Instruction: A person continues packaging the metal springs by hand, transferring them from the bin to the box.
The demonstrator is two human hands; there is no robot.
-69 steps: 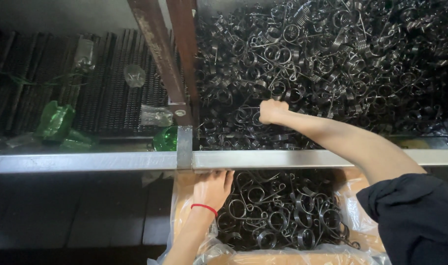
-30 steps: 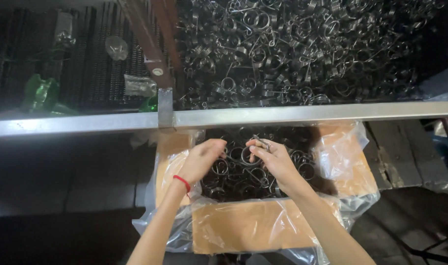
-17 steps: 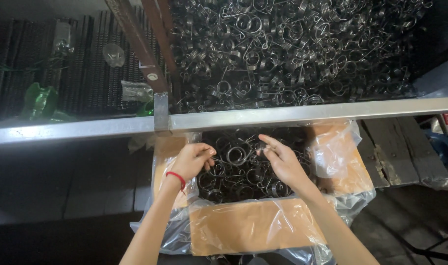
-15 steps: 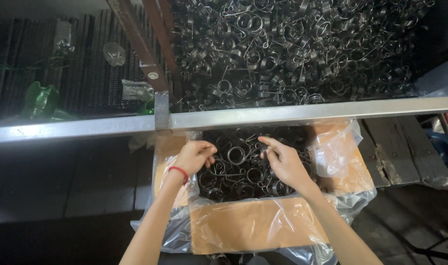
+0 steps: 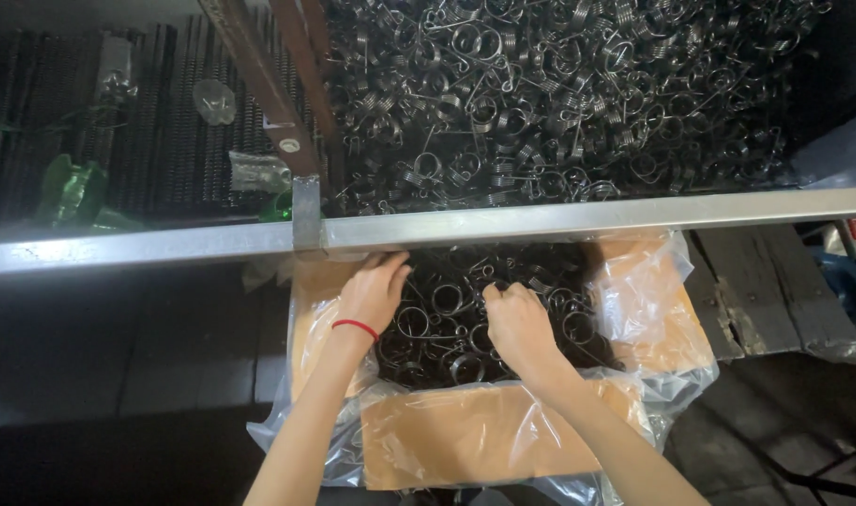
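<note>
Hands worked inside an open cardboard box [image 5: 503, 436] lined with a clear plastic bag [image 5: 648, 281], its brown flaps folded outward and the crinkled film draped over them. The left hand [image 5: 372, 292], a thin red band [image 5: 355, 326] around its wrist, lay at the box's left side with its fingers [image 5: 395, 272] loosely spread and curled down onto the dark wire springs [image 5: 447, 309] filling the box; whether they gripped one could not be told. The right hand [image 5: 517, 319] sat just beside it, fingers [image 5: 494, 294] curled together into the springs, apparently closed on some of them, though the palm hid the grip. Between the two sets of fingertips lay coiled springs with straight legs, tangled in a heap.

Just beyond the fingertips a grey metal rail [image 5: 559, 217] ran across the view, and past it a far larger pile of springs [image 5: 559, 94] of the same kind spread over the upper right. Left of that pile, two rusty brown bars [image 5: 278, 103] slanted down to the rail. Farther left of the left hand's fingers, on a dark ribbed surface [image 5: 165, 141], lay green plastic wrapping [image 5: 72, 192] and small clear crumpled bags [image 5: 255, 171].
</note>
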